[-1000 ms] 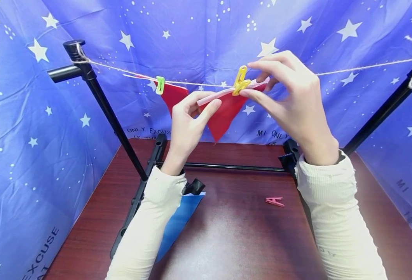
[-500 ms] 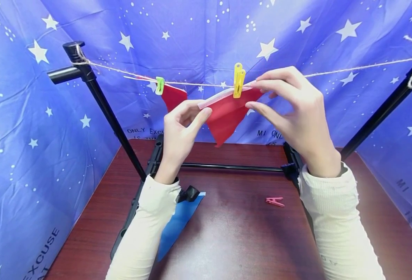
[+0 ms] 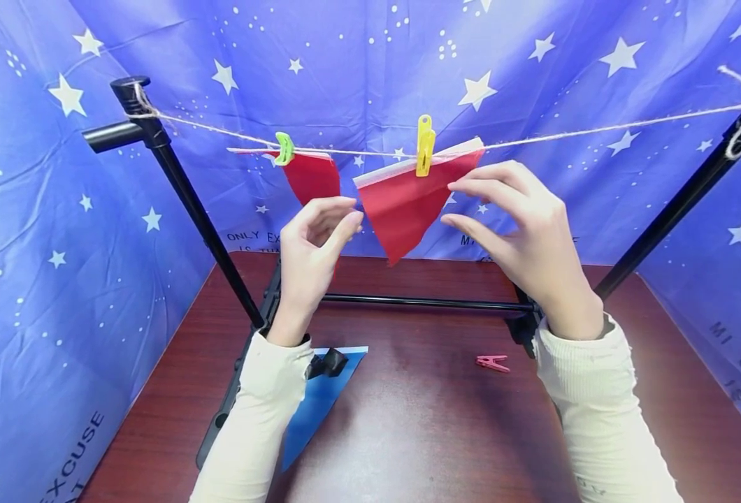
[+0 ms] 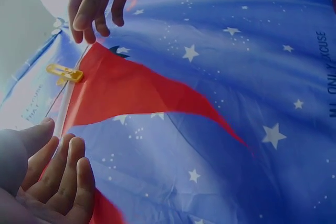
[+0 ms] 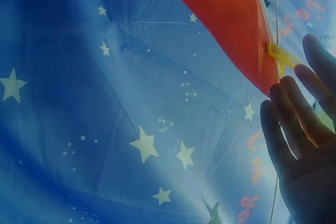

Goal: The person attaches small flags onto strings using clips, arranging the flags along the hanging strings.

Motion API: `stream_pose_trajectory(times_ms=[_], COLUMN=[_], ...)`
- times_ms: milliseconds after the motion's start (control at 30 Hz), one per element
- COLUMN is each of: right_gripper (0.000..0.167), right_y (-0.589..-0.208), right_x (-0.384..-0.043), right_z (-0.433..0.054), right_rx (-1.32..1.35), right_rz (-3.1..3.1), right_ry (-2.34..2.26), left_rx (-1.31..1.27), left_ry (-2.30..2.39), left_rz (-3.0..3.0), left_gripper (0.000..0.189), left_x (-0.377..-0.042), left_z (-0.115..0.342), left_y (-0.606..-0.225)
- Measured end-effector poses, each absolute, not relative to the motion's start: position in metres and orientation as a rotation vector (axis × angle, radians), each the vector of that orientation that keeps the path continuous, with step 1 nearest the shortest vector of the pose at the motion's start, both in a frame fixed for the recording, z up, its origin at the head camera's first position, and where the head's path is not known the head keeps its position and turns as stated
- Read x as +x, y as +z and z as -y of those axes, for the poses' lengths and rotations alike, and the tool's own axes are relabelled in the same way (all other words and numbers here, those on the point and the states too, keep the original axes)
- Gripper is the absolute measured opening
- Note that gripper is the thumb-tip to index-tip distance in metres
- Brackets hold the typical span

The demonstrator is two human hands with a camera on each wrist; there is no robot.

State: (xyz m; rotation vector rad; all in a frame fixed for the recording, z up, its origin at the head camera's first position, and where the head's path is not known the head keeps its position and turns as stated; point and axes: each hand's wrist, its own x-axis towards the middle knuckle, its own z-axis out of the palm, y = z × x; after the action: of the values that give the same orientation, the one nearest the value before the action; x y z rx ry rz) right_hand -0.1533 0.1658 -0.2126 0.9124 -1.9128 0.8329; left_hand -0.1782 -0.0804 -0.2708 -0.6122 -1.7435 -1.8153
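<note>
A red triangular pennant (image 3: 411, 206) with a white top edge hangs from the string (image 3: 534, 139), gripped by a yellow clothespin (image 3: 425, 147). It tilts, its left corner lower than its right. My left hand (image 3: 312, 255) hovers just left of it, fingers loosely bent and holding nothing. On its other side is my right hand (image 3: 524, 241), thumb and fingers apart, also holding nothing. Further left on the string, a green clothespin (image 3: 284, 149) holds another red pennant (image 3: 312, 175), partly hidden behind my left hand. In the left wrist view the yellow clothespin (image 4: 65, 73) sits across the white edge.
A pink clothespin (image 3: 493, 363) lies on the brown table (image 3: 421, 426). Near my left sleeve lies a blue pennant (image 3: 326, 398). Black posts (image 3: 194, 202) at both sides carry the string, with a black crossbar (image 3: 427, 302) low behind. Starry blue cloth (image 3: 370, 70) surrounds the table.
Both hands have let go of the red pennant and moved down and away from it. The yellow clothespin has swung upright, and the pennant hangs freely from it.
</note>
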Motion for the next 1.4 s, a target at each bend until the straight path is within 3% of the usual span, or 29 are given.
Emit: stream_pose_trajectory(times_ms=[1400], right_gripper=[0.040], right_y=[-0.290], right_x=[-0.156], right_z=[-0.198], right_rx=[0.828], right_rz=[2.088], right_ry=[0.831], left_rx=[-0.456], left_ry=[-1.838], left_rz=[1.910], left_gripper=[0.020], left_x=[-0.177], left_z=[0.116], left_y=[-0.338])
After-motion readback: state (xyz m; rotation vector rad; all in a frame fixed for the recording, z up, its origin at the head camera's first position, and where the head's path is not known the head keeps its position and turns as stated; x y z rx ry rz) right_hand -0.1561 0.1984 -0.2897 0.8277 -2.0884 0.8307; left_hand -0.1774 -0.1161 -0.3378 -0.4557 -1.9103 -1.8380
